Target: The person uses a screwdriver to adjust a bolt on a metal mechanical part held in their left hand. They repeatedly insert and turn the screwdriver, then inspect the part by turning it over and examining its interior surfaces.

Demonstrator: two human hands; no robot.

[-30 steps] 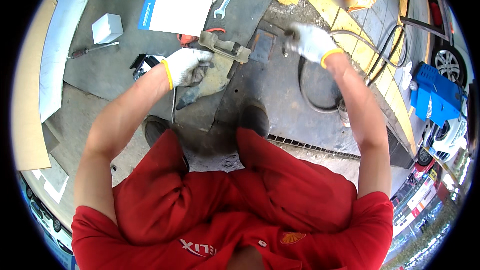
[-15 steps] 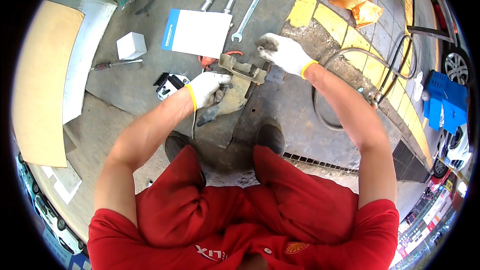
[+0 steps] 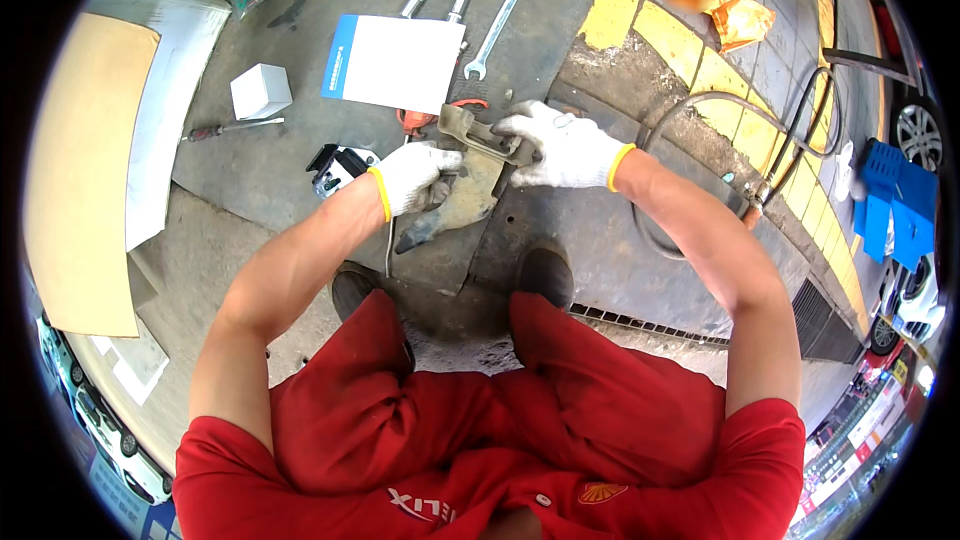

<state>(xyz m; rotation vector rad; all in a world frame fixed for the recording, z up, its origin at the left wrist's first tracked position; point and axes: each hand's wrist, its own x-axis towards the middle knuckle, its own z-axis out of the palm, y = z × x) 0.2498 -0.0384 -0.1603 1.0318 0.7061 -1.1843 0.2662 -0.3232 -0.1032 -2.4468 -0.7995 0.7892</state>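
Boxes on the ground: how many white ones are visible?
2: a small white cube box at upper left, and a flat white box with a blue edge right of it. Others may be hidden.

We have one view only, from a wide fisheye camera on the head, facing steeply down over the red-clad knees onto the grey concrete floor [image 3: 560,240]; near, at arm's reach, with edges bending toward the rim.

Bright daylight, even. Soft shadow under the person on the concrete floor [image 3: 300,170]. Strong fisheye bending at rim; black corners; focus sharp centrally.
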